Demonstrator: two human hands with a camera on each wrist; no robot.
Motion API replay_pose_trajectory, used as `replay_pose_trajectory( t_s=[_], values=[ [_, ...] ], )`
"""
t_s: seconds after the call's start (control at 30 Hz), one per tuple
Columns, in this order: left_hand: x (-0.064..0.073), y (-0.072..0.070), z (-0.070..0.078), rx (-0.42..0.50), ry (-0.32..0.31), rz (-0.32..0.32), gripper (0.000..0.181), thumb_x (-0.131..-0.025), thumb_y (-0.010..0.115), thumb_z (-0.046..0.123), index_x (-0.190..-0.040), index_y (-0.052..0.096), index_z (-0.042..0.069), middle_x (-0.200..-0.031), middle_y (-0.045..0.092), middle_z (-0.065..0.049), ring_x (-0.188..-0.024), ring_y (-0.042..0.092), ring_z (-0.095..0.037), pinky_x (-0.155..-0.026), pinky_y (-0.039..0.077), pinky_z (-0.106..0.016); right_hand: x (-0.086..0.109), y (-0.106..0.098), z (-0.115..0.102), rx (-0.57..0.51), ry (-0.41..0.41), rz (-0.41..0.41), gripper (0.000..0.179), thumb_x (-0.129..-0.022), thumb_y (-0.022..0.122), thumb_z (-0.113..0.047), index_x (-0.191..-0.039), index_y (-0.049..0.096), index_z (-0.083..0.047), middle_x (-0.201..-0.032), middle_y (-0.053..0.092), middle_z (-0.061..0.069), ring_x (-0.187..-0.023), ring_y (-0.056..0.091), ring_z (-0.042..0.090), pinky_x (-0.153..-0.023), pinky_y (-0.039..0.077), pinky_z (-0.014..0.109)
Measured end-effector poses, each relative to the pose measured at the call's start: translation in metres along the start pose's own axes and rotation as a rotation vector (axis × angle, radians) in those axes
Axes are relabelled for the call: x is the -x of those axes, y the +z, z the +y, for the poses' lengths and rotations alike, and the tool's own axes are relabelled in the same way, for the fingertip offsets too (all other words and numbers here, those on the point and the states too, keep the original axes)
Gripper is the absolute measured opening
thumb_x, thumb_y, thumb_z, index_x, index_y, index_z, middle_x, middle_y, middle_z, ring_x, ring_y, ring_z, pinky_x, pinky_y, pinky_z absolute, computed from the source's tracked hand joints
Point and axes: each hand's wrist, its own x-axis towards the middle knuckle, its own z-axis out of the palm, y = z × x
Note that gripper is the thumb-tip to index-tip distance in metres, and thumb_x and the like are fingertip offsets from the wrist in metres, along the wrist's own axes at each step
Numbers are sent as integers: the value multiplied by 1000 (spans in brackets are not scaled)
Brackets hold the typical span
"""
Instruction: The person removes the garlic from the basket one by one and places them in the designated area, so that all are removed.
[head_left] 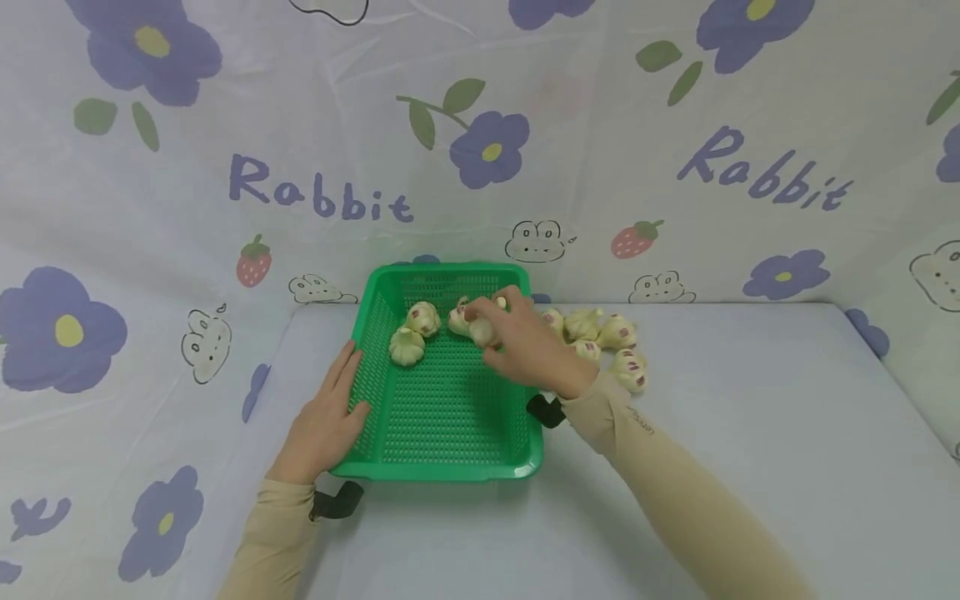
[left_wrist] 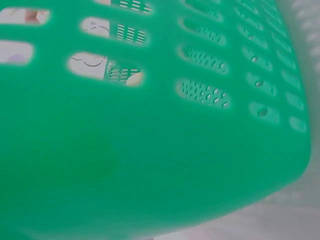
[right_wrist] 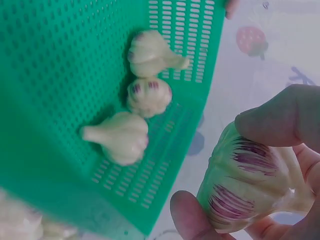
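Observation:
A green plastic basket (head_left: 442, 472) with perforated walls stands on the table, and my left hand (head_left: 318, 429) rests on its left rim with straight fingers. Over the basket's back right part, my right hand (head_left: 528, 346) pinches a garlic bulb (right_wrist: 245, 180) with purple streaks between thumb and fingers. Three other bulbs lie inside: a pale garlic bulb (head_left: 407, 347) and a second garlic bulb (head_left: 423, 318) at the left, and a third garlic bulb (head_left: 458, 318) toward the back. In the left wrist view, the basket wall (left_wrist: 150, 160) fills most of the picture and the hand is hidden.
Several garlic bulbs (head_left: 618, 332) lie in a group on the white table (head_left: 720, 450), just right of the basket. Black wristbands (head_left: 546, 411) circle both wrists. Behind the table hangs a patterned cloth (head_left: 600, 150) with flowers and rabbits.

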Motion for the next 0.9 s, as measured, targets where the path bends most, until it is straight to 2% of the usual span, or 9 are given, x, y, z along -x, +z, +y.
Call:
replay_pose_trajectory(
  t_s=[0.37,0.67,0.77,0.9],
  values=[
    [2,-1,-2,-33,58,24,79,-97,53,19,-167,19,6,-176,12,-10,-116,63,-38,-77,58,-53,20,-18,24,24,24,70,47,-89,65,-2,-134,58,-12,-139,45,26,-115,54,39,-86,56,48],
    [2,-6,0,-48,43,-10,80,-98,55,18,-167,18,6,-177,10,-9,-107,65,-37,-69,55,-44,35,-22,43,48,69,94,44,-90,66,-2,-133,59,-9,-138,45,29,-121,50,43,-94,52,56],
    [3,-6,1,-48,44,-15,80,-98,56,17,-167,18,6,-177,10,-8,-101,66,-35,-64,53,-41,42,-21,48,49,90,85,43,-92,68,-5,-134,58,-9,-139,43,29,-123,48,44,-93,54,57],
    [3,-6,1,-46,47,-17,80,-97,56,17,-167,18,6,-177,10,-8,-91,66,-33,-59,49,-37,49,-19,54,68,67,109,42,-93,73,-8,-133,60,-9,-138,45,30,-123,50,47,-89,56,59]
  ],
)
